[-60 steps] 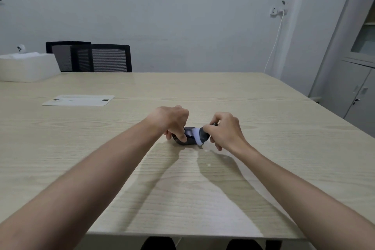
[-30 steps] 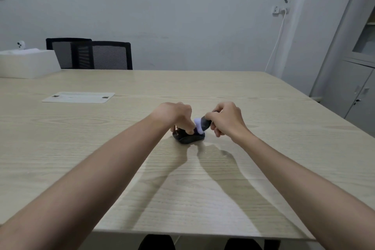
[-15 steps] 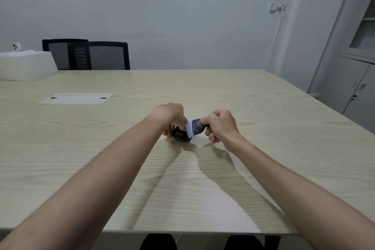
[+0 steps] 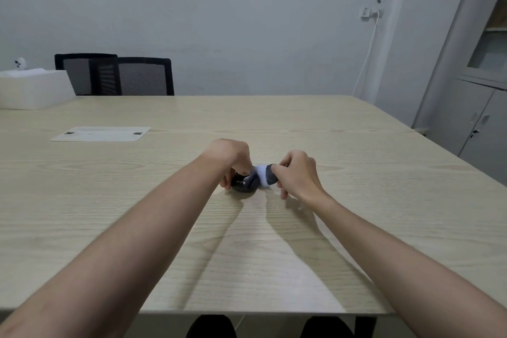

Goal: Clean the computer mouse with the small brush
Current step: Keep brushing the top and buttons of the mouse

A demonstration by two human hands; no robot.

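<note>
brush bristles (image 4: pixel 260 173) blurred; mouse (image 4: pixel 244 185) half-hidden.

Mid-frame I have my left hand (image 4: pixel 230 156) curled over the black computer mouse (image 4: pixel 244 184), pinning it to the pale wood table (image 4: pixel 274 255). My right hand (image 4: pixel 297 171) pinches the small brush (image 4: pixel 265 176), its white bristles against the mouse's right side. Toward the upper left lie a flat white card (image 4: pixel 101 133), a white box (image 4: pixel 33 89), and two black mesh chairs (image 4: pixel 118 75) behind the table's far edge.
</note>
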